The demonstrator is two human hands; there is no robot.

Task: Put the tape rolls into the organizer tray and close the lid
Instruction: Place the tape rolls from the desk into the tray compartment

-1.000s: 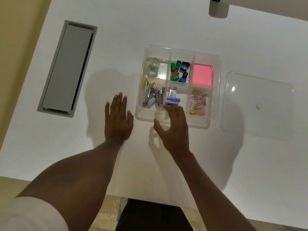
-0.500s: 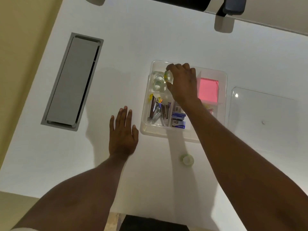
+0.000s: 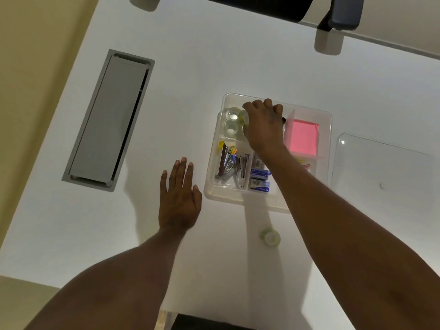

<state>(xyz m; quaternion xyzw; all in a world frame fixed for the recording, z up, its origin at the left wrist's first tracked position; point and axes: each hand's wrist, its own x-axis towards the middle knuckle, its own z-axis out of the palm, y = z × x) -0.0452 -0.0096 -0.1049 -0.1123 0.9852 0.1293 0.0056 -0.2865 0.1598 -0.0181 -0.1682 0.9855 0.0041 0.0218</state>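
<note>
So: small clear tape roll with a yellowish core sits in the right hand, over the upper-left compartment of the clear plastic organizer tray, centre of frame. Two more clear tape rolls already lie in that compartment, one above the other, so it's evidently the tape bin and this roll is headed for the gap beside them. One last greenish clear tape roll lies loose on the white desk, below the tray, under the right forearm.

Right-hand fingers are curled down around the roll from above, pinching it; whether it touches the tray floor yet, can't tell. Release hasn't happened.

Left hand lies flat on the desk just left of the tray, fingers straight and slightly spread, holding nothing; probably just bracing.

The clear flat plastic lid lies right of the tray at the right edge of frame, parked clear of the opening so loading isn't blocked. Closing comes after the loose roll.
</note>
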